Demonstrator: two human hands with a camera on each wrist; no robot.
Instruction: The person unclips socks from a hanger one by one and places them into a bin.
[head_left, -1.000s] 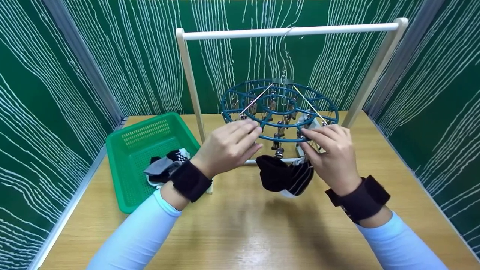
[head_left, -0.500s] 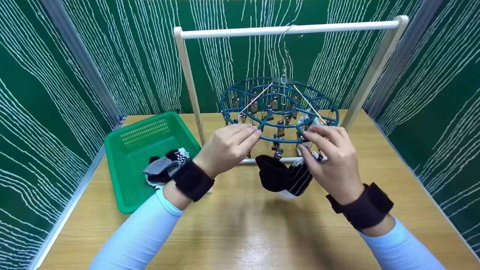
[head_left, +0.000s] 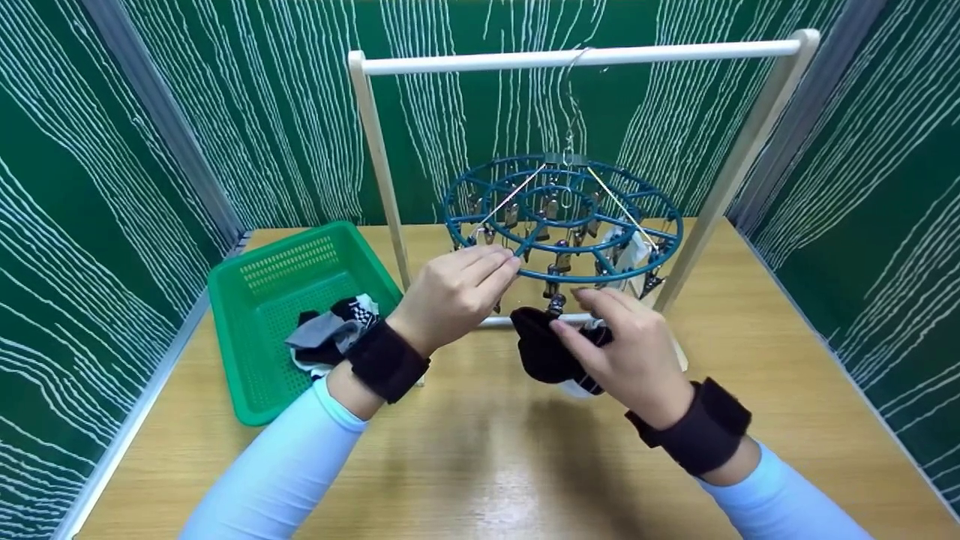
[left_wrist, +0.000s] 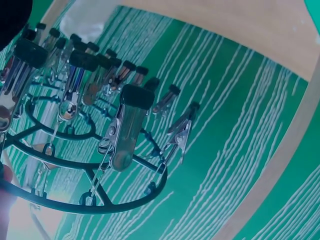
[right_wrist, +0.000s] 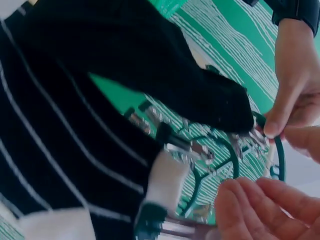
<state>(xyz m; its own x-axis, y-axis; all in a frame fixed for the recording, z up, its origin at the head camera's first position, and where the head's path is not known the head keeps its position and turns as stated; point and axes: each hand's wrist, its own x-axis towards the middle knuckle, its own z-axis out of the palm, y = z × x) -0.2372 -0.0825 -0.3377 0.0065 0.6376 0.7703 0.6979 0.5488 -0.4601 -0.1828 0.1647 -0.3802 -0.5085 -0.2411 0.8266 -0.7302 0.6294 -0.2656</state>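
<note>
A round dark-teal clip hanger [head_left: 562, 278] hangs in front of me, with many metal clips [left_wrist: 127, 130] below its rings. My left hand [head_left: 465, 289] pinches the near-left part of its outer rim. From a clip at the front hangs a black sock [head_left: 541, 356]; beside it is a black sock with white stripes [right_wrist: 65, 135], partly behind my right hand in the head view. My right hand [head_left: 634, 349] is just right of the black sock, thumb and fingers apart, fingertips close to the clip [head_left: 556, 304] above it. Something whitish [head_left: 634, 251] hangs farther back.
The hanger's hook is over the white bar [head_left: 465, 64] of a wooden-legged rack. At left a green basket [head_left: 225, 337] holds several grey, black and white socks [head_left: 330, 334]. Green walls with white streaks enclose the wooden table [head_left: 480, 465].
My right hand has left the hanger's front-right rim and moved left and down to the black sock. My left hand has stayed on the rim.
</note>
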